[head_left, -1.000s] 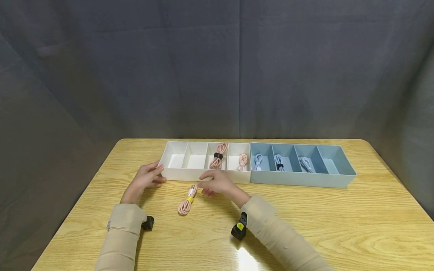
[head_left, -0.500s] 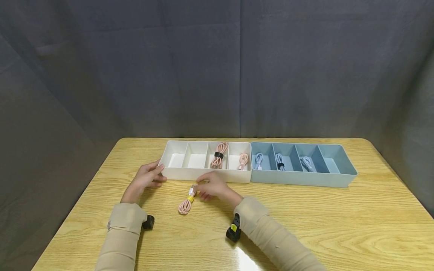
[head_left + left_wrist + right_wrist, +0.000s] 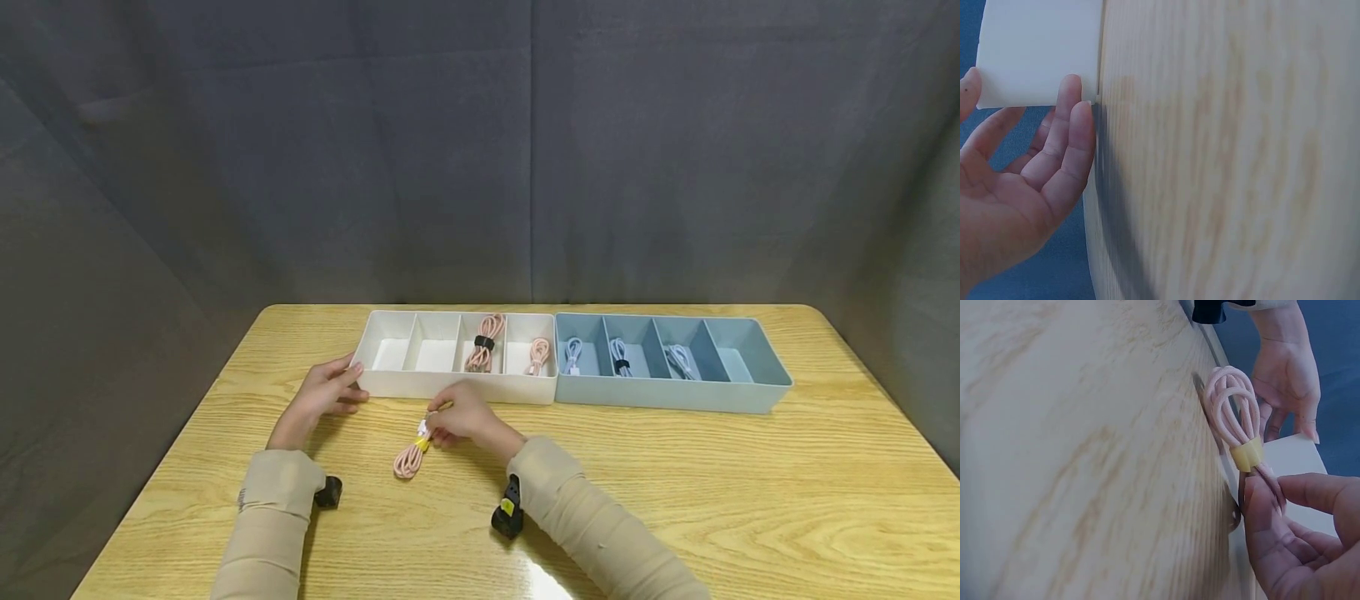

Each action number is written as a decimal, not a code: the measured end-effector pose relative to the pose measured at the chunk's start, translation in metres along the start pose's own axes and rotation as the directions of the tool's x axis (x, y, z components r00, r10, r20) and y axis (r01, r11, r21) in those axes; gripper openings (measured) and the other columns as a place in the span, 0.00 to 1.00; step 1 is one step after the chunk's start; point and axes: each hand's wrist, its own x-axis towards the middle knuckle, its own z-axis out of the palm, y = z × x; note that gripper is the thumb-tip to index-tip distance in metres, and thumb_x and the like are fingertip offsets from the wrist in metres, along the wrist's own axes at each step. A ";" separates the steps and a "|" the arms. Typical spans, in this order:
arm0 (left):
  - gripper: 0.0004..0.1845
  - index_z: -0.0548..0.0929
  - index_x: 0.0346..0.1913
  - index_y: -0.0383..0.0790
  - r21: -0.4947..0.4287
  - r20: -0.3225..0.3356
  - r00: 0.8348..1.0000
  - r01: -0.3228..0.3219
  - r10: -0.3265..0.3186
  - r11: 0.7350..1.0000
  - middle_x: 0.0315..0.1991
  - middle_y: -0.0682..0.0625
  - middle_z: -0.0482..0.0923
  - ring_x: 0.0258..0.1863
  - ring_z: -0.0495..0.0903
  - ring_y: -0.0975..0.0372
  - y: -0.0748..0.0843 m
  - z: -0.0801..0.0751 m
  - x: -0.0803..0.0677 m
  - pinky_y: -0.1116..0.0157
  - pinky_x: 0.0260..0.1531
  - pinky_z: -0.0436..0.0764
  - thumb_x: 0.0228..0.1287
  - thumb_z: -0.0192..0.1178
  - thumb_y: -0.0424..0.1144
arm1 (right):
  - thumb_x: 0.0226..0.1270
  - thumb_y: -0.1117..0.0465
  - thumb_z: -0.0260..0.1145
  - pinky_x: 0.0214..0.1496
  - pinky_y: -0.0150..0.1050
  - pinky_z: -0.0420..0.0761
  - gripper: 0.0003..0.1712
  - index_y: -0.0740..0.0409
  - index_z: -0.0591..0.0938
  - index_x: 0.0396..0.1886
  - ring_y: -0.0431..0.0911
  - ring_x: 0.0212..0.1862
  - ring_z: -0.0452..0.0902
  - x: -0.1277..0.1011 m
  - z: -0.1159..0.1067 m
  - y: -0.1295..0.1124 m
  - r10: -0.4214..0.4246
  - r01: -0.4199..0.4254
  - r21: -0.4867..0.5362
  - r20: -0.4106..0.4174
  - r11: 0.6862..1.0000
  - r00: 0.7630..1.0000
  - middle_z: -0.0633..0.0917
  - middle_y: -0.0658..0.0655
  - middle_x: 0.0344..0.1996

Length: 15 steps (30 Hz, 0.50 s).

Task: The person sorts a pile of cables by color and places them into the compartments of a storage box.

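Pickup step: right hand (image 3: 463, 414) pinched pink cable (image 3: 411, 455) on table (image 3: 675, 483); left hand (image 3: 324, 392) relaxed against white tray (image 3: 450, 387). Next probably needs lift.

We see long beige sleeves (image 3: 273, 508) down to both wrists, each wrist carrying a small black camera unit (image 3: 507, 518), the right one's tagged yellow.
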 end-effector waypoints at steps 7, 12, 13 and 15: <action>0.30 0.57 0.69 0.40 -0.002 0.000 1.000 0.025 -0.025 1.000 0.38 0.43 0.79 0.32 0.82 0.62 0.003 0.000 -0.002 0.63 0.33 0.81 0.69 0.49 0.47 | 0.54 0.77 0.60 0.21 0.34 0.80 0.15 0.77 0.76 0.43 0.41 0.14 0.74 -0.002 -0.003 0.002 0.038 -0.037 0.105 -0.004 0.994 0.999 0.80 0.61 0.16; 0.30 0.57 0.69 0.39 0.002 -0.009 1.000 0.025 -0.025 1.000 0.37 0.44 0.79 0.31 0.82 0.62 0.003 0.001 -0.002 0.64 0.32 0.81 0.68 0.49 0.47 | 0.54 0.77 0.60 0.21 0.33 0.79 0.15 0.77 0.76 0.44 0.41 0.15 0.74 -0.003 -0.005 -0.001 0.030 -0.029 0.131 -0.007 0.991 1.000 0.80 0.60 0.16; 0.30 0.57 0.69 0.39 0.001 -0.006 1.000 0.023 -0.023 1.000 0.37 0.44 0.79 0.31 0.82 0.62 0.003 0.001 -0.002 0.64 0.32 0.81 0.68 0.49 0.47 | 0.54 0.77 0.60 0.21 0.33 0.79 0.15 0.78 0.76 0.44 0.41 0.15 0.74 -0.003 -0.006 -0.002 0.025 -0.024 0.129 -0.008 0.991 1.000 0.80 0.61 0.16; 0.30 0.57 0.69 0.39 0.001 -0.002 1.000 0.021 -0.021 1.000 0.36 0.45 0.79 0.31 0.82 0.62 0.004 0.000 -0.003 0.64 0.32 0.81 0.68 0.49 0.47 | 0.55 0.77 0.60 0.21 0.33 0.79 0.15 0.78 0.76 0.44 0.41 0.15 0.74 -0.005 -0.007 -0.005 0.008 -0.008 0.119 -0.004 0.993 1.000 0.80 0.61 0.17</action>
